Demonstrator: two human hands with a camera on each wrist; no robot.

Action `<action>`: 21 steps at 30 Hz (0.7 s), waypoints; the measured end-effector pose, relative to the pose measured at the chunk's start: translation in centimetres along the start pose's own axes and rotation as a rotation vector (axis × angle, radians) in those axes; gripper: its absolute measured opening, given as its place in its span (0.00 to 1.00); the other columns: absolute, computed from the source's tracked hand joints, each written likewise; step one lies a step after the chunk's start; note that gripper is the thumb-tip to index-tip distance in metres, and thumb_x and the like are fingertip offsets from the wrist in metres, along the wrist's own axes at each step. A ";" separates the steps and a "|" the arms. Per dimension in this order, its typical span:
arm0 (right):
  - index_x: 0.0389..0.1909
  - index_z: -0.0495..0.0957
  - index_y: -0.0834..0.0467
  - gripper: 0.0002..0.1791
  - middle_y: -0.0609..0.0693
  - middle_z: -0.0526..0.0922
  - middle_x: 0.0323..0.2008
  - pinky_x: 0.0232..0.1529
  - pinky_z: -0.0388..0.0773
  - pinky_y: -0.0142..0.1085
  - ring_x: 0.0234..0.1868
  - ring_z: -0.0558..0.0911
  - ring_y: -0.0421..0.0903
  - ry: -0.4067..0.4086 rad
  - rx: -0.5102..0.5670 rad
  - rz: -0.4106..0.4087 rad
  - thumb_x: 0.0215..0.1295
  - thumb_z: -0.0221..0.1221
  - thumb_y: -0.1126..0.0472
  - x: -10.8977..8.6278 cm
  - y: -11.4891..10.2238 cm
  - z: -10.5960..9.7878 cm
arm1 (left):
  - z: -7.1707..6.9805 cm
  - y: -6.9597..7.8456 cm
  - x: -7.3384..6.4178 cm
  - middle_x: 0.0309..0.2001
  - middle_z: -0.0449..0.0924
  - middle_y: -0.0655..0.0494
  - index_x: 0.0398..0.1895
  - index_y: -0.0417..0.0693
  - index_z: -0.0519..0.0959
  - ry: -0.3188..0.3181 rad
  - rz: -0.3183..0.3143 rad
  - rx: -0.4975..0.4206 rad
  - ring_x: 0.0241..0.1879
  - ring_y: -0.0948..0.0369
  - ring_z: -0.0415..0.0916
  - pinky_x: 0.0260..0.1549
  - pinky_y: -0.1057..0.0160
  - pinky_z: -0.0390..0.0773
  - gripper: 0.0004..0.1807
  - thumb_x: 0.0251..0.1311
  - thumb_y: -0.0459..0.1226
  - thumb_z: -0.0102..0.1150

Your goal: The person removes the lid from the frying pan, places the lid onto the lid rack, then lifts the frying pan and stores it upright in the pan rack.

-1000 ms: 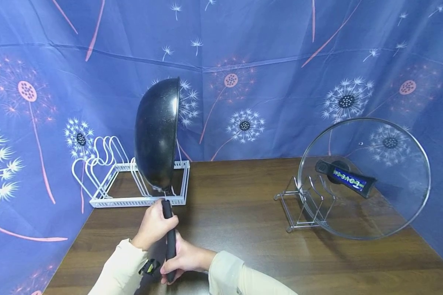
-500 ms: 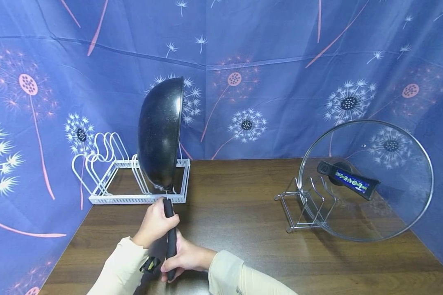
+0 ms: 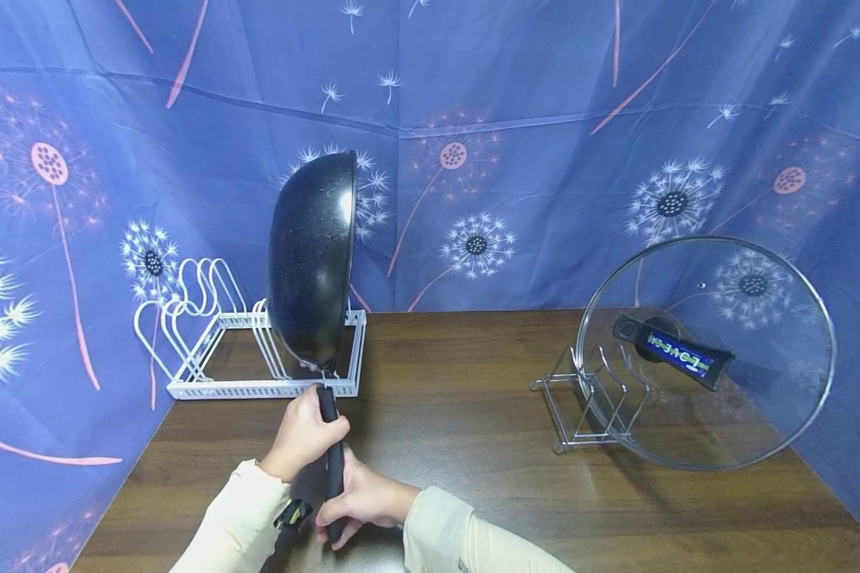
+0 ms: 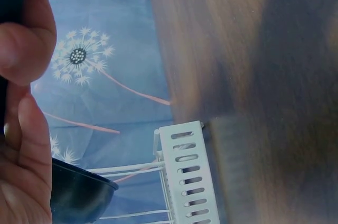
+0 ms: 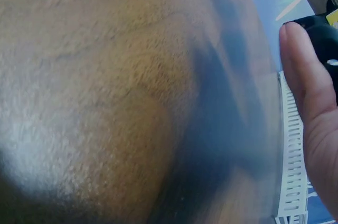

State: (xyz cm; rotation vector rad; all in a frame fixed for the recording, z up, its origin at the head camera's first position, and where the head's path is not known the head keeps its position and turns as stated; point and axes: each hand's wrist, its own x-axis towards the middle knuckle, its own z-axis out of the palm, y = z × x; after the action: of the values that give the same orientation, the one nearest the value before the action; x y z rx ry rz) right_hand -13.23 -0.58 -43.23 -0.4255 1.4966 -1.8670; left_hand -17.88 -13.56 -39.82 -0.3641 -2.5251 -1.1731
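A black wok (image 3: 311, 259) stands on its edge at the right end of a white pan rack (image 3: 265, 390), its hollow side facing right. Its black handle (image 3: 334, 469) points toward me. My left hand (image 3: 304, 431) grips the handle near the wok, thumb across the top. Closer to me, my right hand (image 3: 364, 497) holds the handle's end. In the left wrist view, part of the wok (image 4: 79, 195) shows beside the rack's slotted side (image 4: 189, 176). The right wrist view shows my right hand (image 5: 317, 113) at the black handle end, and much of that hand is cut off.
On the right, a large glass lid (image 3: 731, 430) with a black handle leans in a small chrome wire stand (image 3: 595, 436). White wire dividers (image 3: 201, 318) rise from the rack's left part. Behind the wooden table (image 3: 473, 414) hangs a blue dandelion-print cloth (image 3: 545, 159).
The wok and both hands keep nearly the same place. The whole head view shifts slightly. Both hands hold the handle throughout.
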 end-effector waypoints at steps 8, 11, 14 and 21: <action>0.51 0.55 0.53 0.37 0.55 0.75 0.15 0.14 0.77 0.37 0.16 0.76 0.46 0.087 -0.013 -0.002 0.43 0.53 0.85 0.4 0.3 0.5 | 0.2 -0.4 -0.1 0.18 0.65 0.59 0.25 0.40 0.69 0.013 0.012 0.007 0.20 0.61 0.62 0.19 0.63 0.64 0.11 0.36 0.33 0.60; 0.51 0.55 0.54 0.37 0.55 0.75 0.15 0.14 0.77 0.38 0.15 0.76 0.46 0.092 -0.015 -0.005 0.42 0.53 0.85 0.5 0.5 0.5 | 0.3 -0.5 -0.1 0.18 0.64 0.59 0.25 0.41 0.69 0.016 0.013 0.011 0.19 0.61 0.61 0.18 0.63 0.63 0.11 0.36 0.33 0.60; 0.52 0.54 0.54 0.38 0.54 0.75 0.16 0.15 0.78 0.40 0.16 0.76 0.46 0.079 -0.010 -0.003 0.42 0.52 0.85 0.6 0.5 0.4 | 0.3 -0.6 -0.1 0.18 0.64 0.60 0.25 0.41 0.69 0.016 0.007 0.011 0.19 0.61 0.60 0.18 0.63 0.63 0.12 0.36 0.33 0.60; 0.52 0.55 0.51 0.39 0.55 0.75 0.17 0.18 0.79 0.46 0.16 0.76 0.46 0.113 -0.003 0.020 0.41 0.52 0.86 0.6 0.6 0.6 | 0.6 -1.0 -0.2 0.17 0.66 0.59 0.25 0.41 0.70 0.009 -0.002 0.008 0.19 0.61 0.62 0.18 0.64 0.65 0.11 0.36 0.32 0.60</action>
State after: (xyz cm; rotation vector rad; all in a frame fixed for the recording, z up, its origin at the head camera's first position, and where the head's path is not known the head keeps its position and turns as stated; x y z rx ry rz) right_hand -13.04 -1.47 -43.73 -0.3103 1.5722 -1.9009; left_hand -18.16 -13.71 -40.93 -0.3534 -2.5223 -1.1627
